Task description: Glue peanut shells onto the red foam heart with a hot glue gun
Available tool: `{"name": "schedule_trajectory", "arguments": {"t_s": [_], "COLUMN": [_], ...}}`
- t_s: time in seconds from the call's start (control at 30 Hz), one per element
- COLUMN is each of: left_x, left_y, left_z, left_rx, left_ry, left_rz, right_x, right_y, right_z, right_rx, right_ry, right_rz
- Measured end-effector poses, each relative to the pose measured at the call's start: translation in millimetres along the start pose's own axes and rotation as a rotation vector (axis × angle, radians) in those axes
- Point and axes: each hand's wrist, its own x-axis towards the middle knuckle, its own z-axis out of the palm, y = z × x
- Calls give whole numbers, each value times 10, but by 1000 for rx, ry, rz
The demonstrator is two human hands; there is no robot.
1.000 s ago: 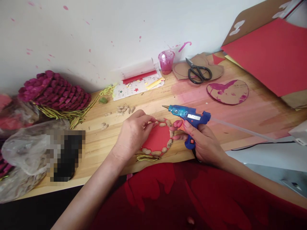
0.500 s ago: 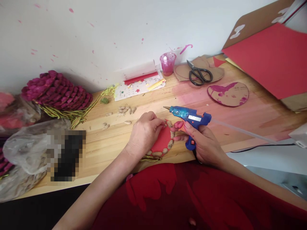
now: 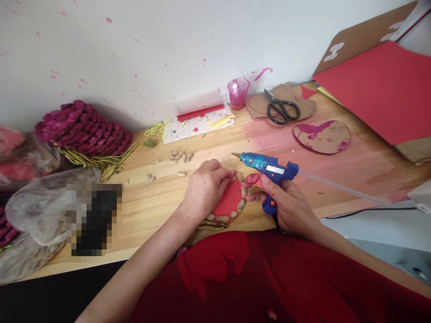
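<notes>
A red heart-shaped piece (image 3: 229, 199) lies at the table's near side, with peanuts (image 3: 241, 205) along its edge. My left hand (image 3: 206, 185) bends over its upper left, thumb and fingertips pinched on a peanut (image 3: 235, 174) at the rim and mostly hiding it. In my right hand (image 3: 286, 197) is a blue glue gun (image 3: 259, 160), held just above the table with its nozzle pointing left. A clear glue stick (image 3: 340, 188) sticks out of its back. Yellow-green cords (image 3: 212, 224) show under the piece's lower edge.
Loose peanuts (image 3: 177, 156) lie beyond my left hand. Stacked magenta peanut pieces (image 3: 84, 128) and plastic bags (image 3: 37, 206) are at left. Toward the wall are a pink cup (image 3: 238, 106), scissors (image 3: 283, 110) and a paint-stained cardboard heart (image 3: 321, 138). Red sheets (image 3: 373, 94) lie right.
The view has shifted slightly, so the whole scene sits a little lower and to the right. Both hands keep nearly the same pose over the red piece.
</notes>
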Motion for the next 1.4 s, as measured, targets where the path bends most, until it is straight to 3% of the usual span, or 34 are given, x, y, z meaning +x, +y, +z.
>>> {"name": "schedule_trajectory", "arguments": {"t_s": [1.03, 1.4], "left_x": [-2, -3], "left_y": [79, 77], "left_z": [6, -3], "left_rx": [90, 136], "left_ry": [-64, -68], "left_rz": [-87, -74], "right_x": [1, -10], "right_y": [-45, -46], "right_z": [46, 3], "right_rx": [-79, -107], "right_ry": [161, 139], "right_rz": [60, 59]}}
